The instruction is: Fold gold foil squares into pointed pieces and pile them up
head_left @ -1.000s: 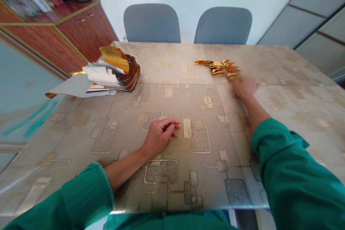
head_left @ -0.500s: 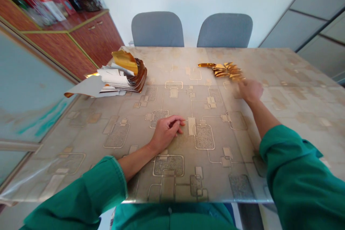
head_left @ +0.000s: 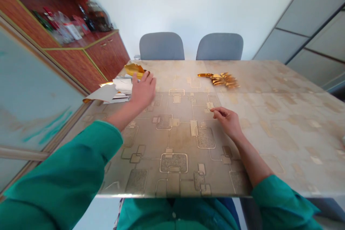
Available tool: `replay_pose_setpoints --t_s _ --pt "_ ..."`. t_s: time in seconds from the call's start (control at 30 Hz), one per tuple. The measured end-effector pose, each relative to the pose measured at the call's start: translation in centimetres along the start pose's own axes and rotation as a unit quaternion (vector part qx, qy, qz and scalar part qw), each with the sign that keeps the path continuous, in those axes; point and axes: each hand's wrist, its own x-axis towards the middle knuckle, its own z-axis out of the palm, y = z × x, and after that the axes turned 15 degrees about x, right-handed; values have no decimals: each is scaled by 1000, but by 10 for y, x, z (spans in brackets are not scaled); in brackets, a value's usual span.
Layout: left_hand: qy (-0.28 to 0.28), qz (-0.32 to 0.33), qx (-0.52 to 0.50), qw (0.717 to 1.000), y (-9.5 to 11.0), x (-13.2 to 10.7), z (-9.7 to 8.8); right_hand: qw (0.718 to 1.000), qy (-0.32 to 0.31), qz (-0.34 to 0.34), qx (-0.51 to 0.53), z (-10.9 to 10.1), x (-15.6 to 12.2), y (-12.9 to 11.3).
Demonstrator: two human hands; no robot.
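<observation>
A person in green sleeves (head_left: 67, 158) reaches the left grip (head_left: 143, 91) over a stack of gold-faced paper (head_left: 124, 85) at the far left of a patterned desk (head_left: 178, 140). Its fingers bend across the stack's right end; whether they pinch a sheet cannot be told. A curled gold sheet (head_left: 133, 68) tops the pile, its long axis running left to right, while a white-backed sheet (head_left: 102, 93) juts from the left side, its gold-edged tip pointing left. The right grip (head_left: 227, 120) is half curled, thumb and forefinger drawn close and aimed left; whether anything thin sits between them cannot be made out. Beyond it, well apart, a fanned cluster of folded gold paper (head_left: 223, 79) lies lengthwise from left to right, its right end slightly nearer the person. A slim gold piece (head_left: 204, 75) at its left end points left. Two gray chairs (head_left: 161, 46) stand behind, and a wooden cabinet (head_left: 107, 54) at left holds bottles and packages (head_left: 73, 30), their labels too small to read.
</observation>
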Motion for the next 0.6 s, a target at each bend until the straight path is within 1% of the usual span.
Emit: replay_pose_setpoints --t_s 0.03,0.1,0.13,0.17,0.27,0.33,0.47,0.6 --pt "-13 -13 14 1000 -12 8 0 1000 -10 -5 3 3 0 0" --pt "-109 -46 67 991 -30 19 3 1000 -20 -11 6 5 1 2" --pt "-120 -54 72 989 -35 21 5 1000 -22 -11 7 6 1 2" --pt "-124 -62 77 987 -39 23 6 1000 -22 -11 8 5 2 3" --pt "-108 -91 74 987 -44 25 11 1000 -15 -13 11 3 1 4" --pt "-117 -109 80 984 -45 26 10 1000 -9 -16 16 2 1 5" --pt "-161 -117 115 973 -45 31 -3 999 -11 -18 28 3 1 5" --pt "-161 -121 113 973 -44 35 -20 999 -12 -19 28 3 1 4"
